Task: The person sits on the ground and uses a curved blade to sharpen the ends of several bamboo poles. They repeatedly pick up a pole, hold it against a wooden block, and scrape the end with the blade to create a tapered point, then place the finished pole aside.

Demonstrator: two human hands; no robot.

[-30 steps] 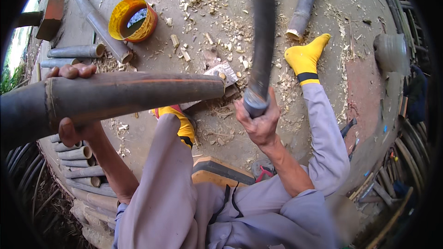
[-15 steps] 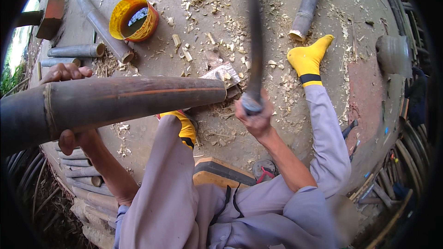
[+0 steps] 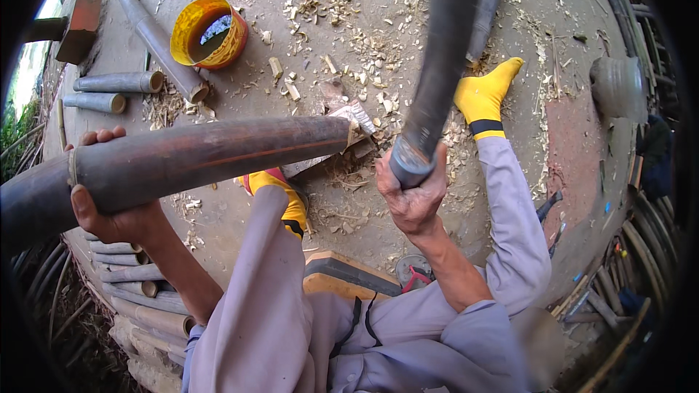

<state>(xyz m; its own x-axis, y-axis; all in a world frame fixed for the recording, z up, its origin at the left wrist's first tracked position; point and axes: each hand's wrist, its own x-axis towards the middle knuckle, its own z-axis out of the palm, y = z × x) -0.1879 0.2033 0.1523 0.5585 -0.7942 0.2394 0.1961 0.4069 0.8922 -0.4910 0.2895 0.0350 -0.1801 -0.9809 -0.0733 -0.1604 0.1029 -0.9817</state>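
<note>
A: Closest to you are your own bent knees in grey trousers (image 3: 291,306), and between them the edge of a low stool (image 3: 349,276).

B: And my hands?

A: Your left hand (image 3: 109,204) wraps under a thick, dark bamboo pole (image 3: 211,160): the thumb sits low on the near side and the fingertips curl over the top. The pole lies nearly level across your left side, its cut end pointing toward the middle of the ground.

B: The right one?

A: Your right hand (image 3: 413,193) is closed in a fist around the lower end of a dark club (image 3: 437,73), which rises away from you toward the top of the view. The club is blurred.

B: What lies at the pole's tip?

A: A blade (image 3: 328,147) lies slanted just by the cut end; I cannot tell whether it bites into the pole. Your feet in yellow socks (image 3: 484,94) rest on the concrete floor (image 3: 568,145), one under the pole, the other out beside the club.

B: Further out?

A: Wood chips (image 3: 342,7) are scattered over the floor. Beyond them stands a yellow bucket (image 3: 207,30), with short bamboo pieces (image 3: 116,84) just beside it. More cut bamboo is stacked below the floor's edge at your left.
</note>
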